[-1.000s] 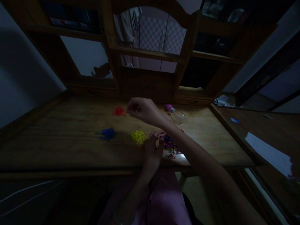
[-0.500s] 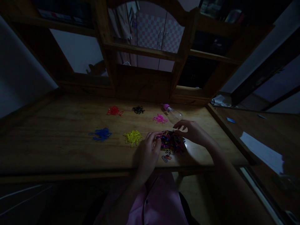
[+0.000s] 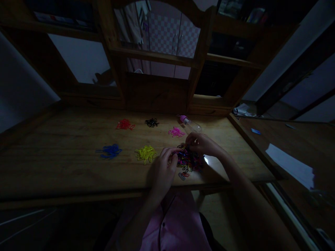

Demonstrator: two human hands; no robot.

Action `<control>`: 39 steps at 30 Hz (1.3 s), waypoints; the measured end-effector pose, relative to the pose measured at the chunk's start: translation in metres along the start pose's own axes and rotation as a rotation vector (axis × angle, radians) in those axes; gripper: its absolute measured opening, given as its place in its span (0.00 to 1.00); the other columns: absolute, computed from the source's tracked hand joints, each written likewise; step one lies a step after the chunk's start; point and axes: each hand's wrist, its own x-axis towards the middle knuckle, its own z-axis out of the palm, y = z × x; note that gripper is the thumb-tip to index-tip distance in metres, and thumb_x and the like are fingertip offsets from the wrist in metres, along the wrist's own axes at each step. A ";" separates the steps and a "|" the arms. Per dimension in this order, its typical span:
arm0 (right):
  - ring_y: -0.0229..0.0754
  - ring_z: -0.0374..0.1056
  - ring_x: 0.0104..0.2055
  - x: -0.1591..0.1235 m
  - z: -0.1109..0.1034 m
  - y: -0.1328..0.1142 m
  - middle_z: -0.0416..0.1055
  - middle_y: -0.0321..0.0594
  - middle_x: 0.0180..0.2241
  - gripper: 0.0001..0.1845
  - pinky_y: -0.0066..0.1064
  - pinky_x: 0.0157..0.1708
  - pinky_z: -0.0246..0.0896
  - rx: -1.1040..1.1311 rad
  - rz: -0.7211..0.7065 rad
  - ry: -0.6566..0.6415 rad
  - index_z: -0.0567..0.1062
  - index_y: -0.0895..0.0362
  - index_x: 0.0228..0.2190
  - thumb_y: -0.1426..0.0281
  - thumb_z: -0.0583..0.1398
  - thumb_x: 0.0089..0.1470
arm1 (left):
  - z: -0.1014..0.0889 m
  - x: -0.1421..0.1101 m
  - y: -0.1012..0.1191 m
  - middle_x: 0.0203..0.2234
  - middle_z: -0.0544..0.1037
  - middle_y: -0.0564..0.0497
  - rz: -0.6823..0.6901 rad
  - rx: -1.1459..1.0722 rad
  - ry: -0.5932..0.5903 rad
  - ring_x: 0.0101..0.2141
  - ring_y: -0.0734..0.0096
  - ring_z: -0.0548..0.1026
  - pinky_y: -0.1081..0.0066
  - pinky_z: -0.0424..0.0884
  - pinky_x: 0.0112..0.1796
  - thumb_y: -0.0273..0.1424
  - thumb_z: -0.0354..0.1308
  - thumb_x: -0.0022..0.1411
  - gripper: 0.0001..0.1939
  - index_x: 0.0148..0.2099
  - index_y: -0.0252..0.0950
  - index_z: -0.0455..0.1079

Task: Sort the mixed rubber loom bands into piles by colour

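Note:
A mixed heap of small coloured loops (image 3: pixel 190 162), like paper clips or little bands, lies on the wooden desk (image 3: pixel 78 170). My left hand (image 3: pixel 163 169) rests at the heap's left side, fingers curved over its edge and thumb apart from them. On the far side of the heap, my right hand (image 3: pixel 200 143) has its fingertips pinched together low over the loops; what they hold is too small and dark to make out. A few separate loops (image 3: pixel 183 175) lie just in front of the heap.
Single-colour piles lie to the left and behind: yellow (image 3: pixel 146 154), blue (image 3: pixel 111 151), red (image 3: pixel 125 124), black (image 3: pixel 151 122) and pink (image 3: pixel 176 132). A clear bottle with a pink cap (image 3: pixel 192 124) lies behind my right hand. White paper (image 3: pixel 290 165) is on the right-hand surface.
My right hand has moved left across the heap, and its fingers have come together. My left hand stays at the heap's edge. The whole view has shifted slightly.

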 end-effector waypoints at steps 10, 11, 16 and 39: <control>0.39 0.72 0.32 -0.007 -0.013 -0.001 0.80 0.39 0.33 0.09 0.31 0.34 0.64 0.032 0.003 0.121 0.82 0.56 0.35 0.72 0.62 0.52 | -0.002 0.000 0.005 0.44 0.77 0.52 0.018 0.014 0.000 0.46 0.67 0.75 0.70 0.71 0.46 0.27 0.49 0.67 0.13 0.46 0.42 0.74; 0.39 0.72 0.32 -0.008 -0.014 -0.002 0.80 0.39 0.33 0.09 0.31 0.34 0.64 0.027 0.008 0.118 0.83 0.56 0.35 0.71 0.62 0.53 | -0.002 0.000 0.005 0.44 0.77 0.51 0.017 0.009 -0.004 0.46 0.67 0.75 0.70 0.71 0.46 0.27 0.49 0.67 0.13 0.46 0.42 0.74; 0.41 0.74 0.35 -0.016 -0.019 -0.009 0.81 0.40 0.36 0.10 0.32 0.36 0.65 0.027 0.005 0.077 0.83 0.53 0.38 0.68 0.61 0.56 | -0.001 -0.001 0.004 0.45 0.77 0.52 0.017 0.017 -0.002 0.46 0.67 0.75 0.70 0.70 0.46 0.27 0.49 0.68 0.13 0.46 0.42 0.74; 0.43 0.72 0.33 -0.008 0.024 -0.073 0.78 0.45 0.34 0.13 0.30 0.30 0.54 -0.457 0.030 -0.012 0.82 0.56 0.37 0.78 0.59 0.52 | 0.001 0.001 -0.003 0.46 0.76 0.48 -0.025 -0.045 0.025 0.48 0.65 0.75 0.67 0.72 0.48 0.29 0.50 0.67 0.12 0.49 0.40 0.72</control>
